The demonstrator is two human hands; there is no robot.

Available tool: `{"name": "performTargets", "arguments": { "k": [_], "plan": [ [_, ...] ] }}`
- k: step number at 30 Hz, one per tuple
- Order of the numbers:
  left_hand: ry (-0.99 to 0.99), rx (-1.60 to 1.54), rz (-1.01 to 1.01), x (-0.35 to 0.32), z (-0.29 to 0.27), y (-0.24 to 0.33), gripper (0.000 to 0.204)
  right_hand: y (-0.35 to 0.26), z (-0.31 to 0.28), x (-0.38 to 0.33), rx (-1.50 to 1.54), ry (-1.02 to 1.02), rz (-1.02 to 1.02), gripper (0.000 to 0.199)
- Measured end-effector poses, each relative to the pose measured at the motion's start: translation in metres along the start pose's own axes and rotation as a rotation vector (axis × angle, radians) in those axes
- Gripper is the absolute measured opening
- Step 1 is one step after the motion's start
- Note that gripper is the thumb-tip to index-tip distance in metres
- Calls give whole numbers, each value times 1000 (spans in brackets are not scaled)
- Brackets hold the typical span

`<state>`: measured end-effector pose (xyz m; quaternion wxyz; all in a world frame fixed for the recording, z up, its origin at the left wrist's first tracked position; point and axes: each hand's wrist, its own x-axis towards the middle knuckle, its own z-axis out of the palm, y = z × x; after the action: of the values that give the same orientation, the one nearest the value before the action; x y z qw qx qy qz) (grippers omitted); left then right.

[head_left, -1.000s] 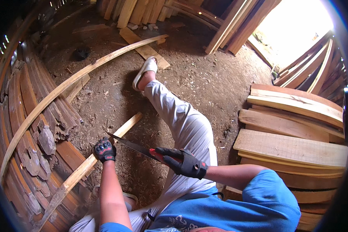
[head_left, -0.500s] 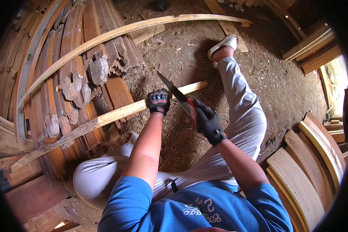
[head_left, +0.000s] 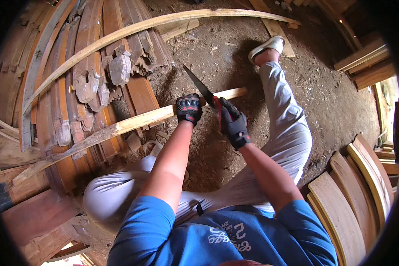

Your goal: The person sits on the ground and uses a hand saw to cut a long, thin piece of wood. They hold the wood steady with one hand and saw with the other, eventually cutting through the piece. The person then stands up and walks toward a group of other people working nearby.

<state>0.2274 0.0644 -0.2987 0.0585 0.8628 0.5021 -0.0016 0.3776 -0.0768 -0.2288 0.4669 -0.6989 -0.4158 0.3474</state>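
Right grip: the gloved right hand (head_left: 233,125) is wrapped tight round the red handle of a hand saw (head_left: 202,91), fist fully clenched on it.
Saw: the dark blade runs up and to the left from that fist, tip lifted over the dirt, the lower part of the blade crossing the pale wooden strip (head_left: 133,123) close to its far end.
Left grip: the gloved left hand (head_left: 189,107) clamps down on the strip just beside the blade, fingers curled over the top edge, holding the wood.
Strip: long, thin and light-coloured, it slants from lower left to upper right; its near end lies over the stacked dark boards (head_left: 75,88), its far end pokes out past the hands, above the ground by the right leg.
Hands: close together, one on either side of the blade, not touching each other.
Legs: pale trousers; the right leg stretches out ahead with a white shoe (head_left: 266,45) on the ground, the left knee is bent up at lower left.
Ground: a dirt floor (head_left: 332,102) strewn with chips and shavings.
Left side: weathered curved boards in a pile, with a long bent pale batten (head_left: 142,26) arching across them.
Right side: a stack of lighter curved planks (head_left: 345,208).
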Motion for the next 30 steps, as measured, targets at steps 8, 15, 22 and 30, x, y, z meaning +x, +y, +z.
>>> {"name": "performTargets", "arguments": {
  "k": [8,15,22,30],
  "plan": [
    [-723,10,134,52,-45,-42,75,10,15,6,23,20,-121,37],
    [-862,-195,1,49,-37,-54,51,4,-5,17,87,-76,6,37],
    [-220,52,58,20,-33,-37,47,-27,-27,11,199,-109,103,39],
    [-202,50,-114,42,-35,-38,32,-14,-7,19,94,-30,-115,40]
  ]
}}
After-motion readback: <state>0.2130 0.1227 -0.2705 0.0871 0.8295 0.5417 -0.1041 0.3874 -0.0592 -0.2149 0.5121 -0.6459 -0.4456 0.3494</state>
